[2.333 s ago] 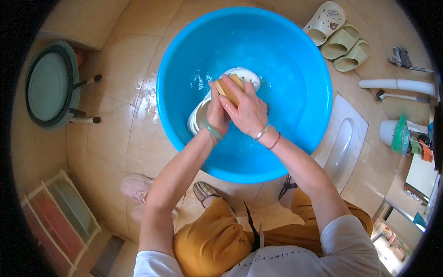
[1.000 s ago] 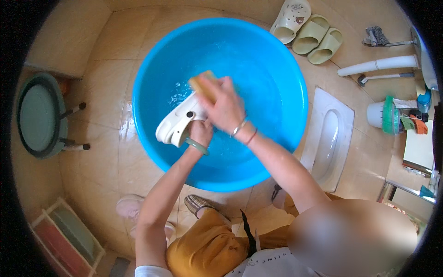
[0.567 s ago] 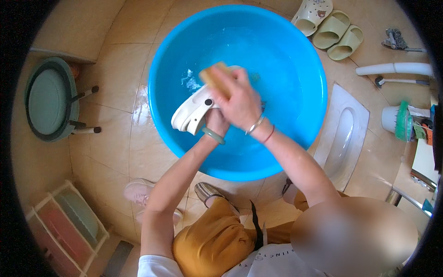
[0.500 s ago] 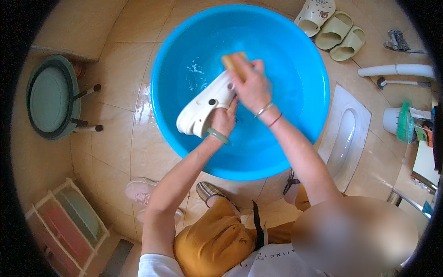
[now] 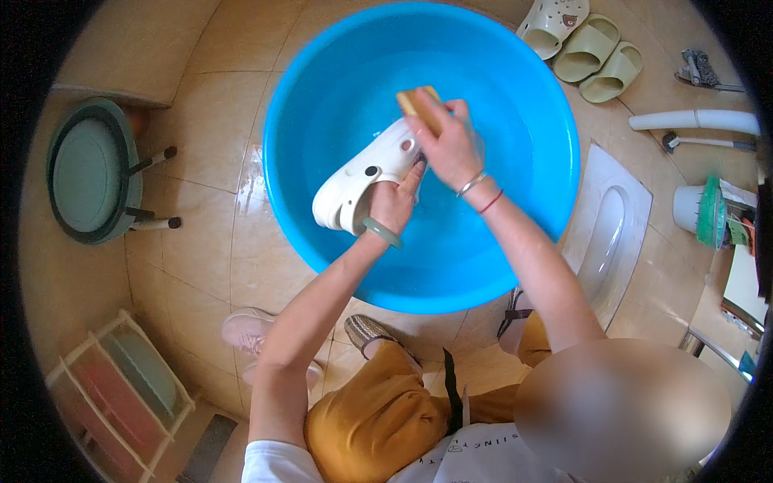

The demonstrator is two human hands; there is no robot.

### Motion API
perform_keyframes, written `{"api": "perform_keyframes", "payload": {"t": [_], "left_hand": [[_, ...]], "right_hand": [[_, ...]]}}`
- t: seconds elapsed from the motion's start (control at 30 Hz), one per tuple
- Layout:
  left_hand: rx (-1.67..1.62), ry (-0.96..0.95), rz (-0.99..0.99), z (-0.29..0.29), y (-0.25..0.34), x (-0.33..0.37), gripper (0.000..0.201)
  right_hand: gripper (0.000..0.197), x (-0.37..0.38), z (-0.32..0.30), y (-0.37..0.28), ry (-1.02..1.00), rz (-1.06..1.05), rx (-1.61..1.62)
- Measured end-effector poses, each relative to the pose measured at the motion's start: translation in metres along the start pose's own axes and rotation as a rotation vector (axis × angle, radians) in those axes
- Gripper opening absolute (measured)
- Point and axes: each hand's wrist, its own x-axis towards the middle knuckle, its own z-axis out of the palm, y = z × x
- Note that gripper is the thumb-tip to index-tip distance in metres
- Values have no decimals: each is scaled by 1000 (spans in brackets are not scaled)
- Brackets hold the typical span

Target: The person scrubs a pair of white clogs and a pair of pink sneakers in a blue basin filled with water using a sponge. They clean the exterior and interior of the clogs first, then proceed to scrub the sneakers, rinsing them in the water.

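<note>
A large blue basin (image 5: 278, 201) holds clear water. Above it, my left hand (image 5: 393, 205) reaches into the foot opening of a white clog (image 5: 354, 181), gripping it with its toe pointing up and to the right. The clog has a dark round rivet on its side. My right hand (image 5: 452, 153) is closed around a tan wooden scrubbing brush (image 5: 419, 109), just beyond the clog's toe. Its underside faces the clog and the bristles do not show.
White and green footwear (image 5: 586, 48) stands right of the basin's far rim. A squat toilet (image 5: 604, 225) lies to the right. Folded grey-green tubs (image 5: 84, 173) lean at the left. Pink shoes (image 5: 245, 328) and a plastic rack (image 5: 121, 394) are at the near left.
My right hand and the brush have shifted slightly to the right near the clog's toe. The clog stays in my left hand, almost in the same place.
</note>
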Motion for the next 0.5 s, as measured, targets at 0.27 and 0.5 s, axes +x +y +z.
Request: {"api": "perform_keyframes", "payload": {"t": [0.27, 0.5], "left_hand": [[-1201, -67, -308, -18, 29, 19, 53], [-1441, -65, -427, -27, -8, 35, 72]], "right_hand": [[46, -1, 19, 142, -27, 214, -143], [51, -39, 19, 37, 100, 59, 382]]}}
